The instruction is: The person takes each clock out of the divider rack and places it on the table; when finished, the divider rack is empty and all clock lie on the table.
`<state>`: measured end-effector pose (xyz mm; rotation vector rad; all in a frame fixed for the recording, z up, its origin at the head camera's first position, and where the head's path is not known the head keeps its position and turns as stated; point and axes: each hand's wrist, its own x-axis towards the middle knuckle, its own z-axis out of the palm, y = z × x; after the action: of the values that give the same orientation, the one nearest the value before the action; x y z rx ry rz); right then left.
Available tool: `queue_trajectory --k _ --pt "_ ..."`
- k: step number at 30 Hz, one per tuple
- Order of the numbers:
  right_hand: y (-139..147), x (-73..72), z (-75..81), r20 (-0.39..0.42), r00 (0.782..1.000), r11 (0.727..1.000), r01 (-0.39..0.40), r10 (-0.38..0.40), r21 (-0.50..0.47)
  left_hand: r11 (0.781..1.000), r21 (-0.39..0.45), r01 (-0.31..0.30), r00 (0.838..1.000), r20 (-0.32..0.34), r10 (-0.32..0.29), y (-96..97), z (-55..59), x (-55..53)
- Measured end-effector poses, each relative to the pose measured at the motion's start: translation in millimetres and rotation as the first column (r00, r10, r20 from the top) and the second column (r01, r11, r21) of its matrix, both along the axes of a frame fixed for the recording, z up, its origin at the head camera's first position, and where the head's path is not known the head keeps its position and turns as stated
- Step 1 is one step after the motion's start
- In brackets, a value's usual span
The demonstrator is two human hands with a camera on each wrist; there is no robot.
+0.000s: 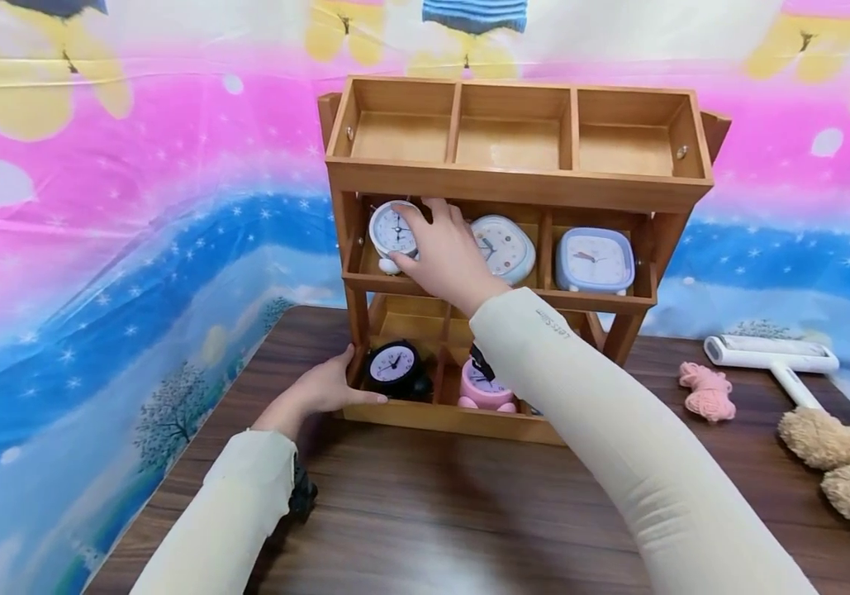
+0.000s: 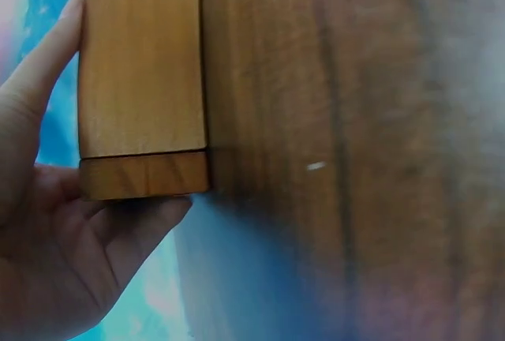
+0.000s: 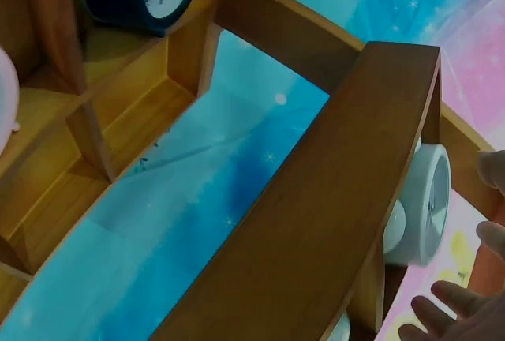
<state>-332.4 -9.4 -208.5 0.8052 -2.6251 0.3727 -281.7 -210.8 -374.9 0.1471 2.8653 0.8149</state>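
A wooden three-tier shelf (image 1: 425, 175) stands on the table. My left hand (image 1: 316, 387) holds its lower left corner, thumb along the front board and fingers at the side; in the left wrist view, the hand (image 2: 71, 238) wraps the board's end. A white twin-bell alarm clock (image 1: 392, 229) sits in the middle tier's left compartment. At its right edge is my right hand (image 1: 448, 252), which overlaps the clock in the head view. The right wrist view shows spread fingers (image 3: 461, 309) beside the white clock (image 3: 426, 207), with a gap between.
Beside the hand sit a pale rounded clock (image 1: 502, 248) and a blue square clock (image 1: 594, 259). A black clock (image 1: 392, 364) and a pink clock (image 1: 486, 388) stand in the bottom tier. Pink yarn (image 1: 707, 391), a white T-shaped tool (image 1: 766, 354) and brown plush (image 1: 833, 438) lie right.
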Motion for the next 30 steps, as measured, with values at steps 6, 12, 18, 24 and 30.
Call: queue_trajectory --k 6,12,18,24,30 --pt "-9.7 -4.0 -4.7 0.008 0.996 0.996 0.083 -0.084 0.019 1.000 0.009 0.021 0.999 0.039 -0.022 9.8 2.6 -1.7" --pt "-3.6 -13.1 -8.5 -0.063 0.990 0.992 0.123 -0.123 -0.003 0.999 0.041 0.021 0.999 0.043 -0.023 22.2 5.0 -3.7" --pt "4.4 -17.7 -7.3 -0.077 0.991 0.994 0.111 -0.112 -0.024 0.999 0.048 0.004 0.999 0.044 -0.006 29.7 4.6 -6.0" --pt "8.4 -15.4 -3.4 -0.012 0.993 0.988 0.113 -0.114 -0.106 0.998 0.058 -0.010 0.999 0.052 0.007 31.7 2.1 -5.4" --pt "12.6 -0.7 -0.5 0.081 0.993 0.975 0.099 -0.085 -0.201 0.997 0.069 -0.015 0.998 0.057 0.011 30.5 4.2 -5.3"
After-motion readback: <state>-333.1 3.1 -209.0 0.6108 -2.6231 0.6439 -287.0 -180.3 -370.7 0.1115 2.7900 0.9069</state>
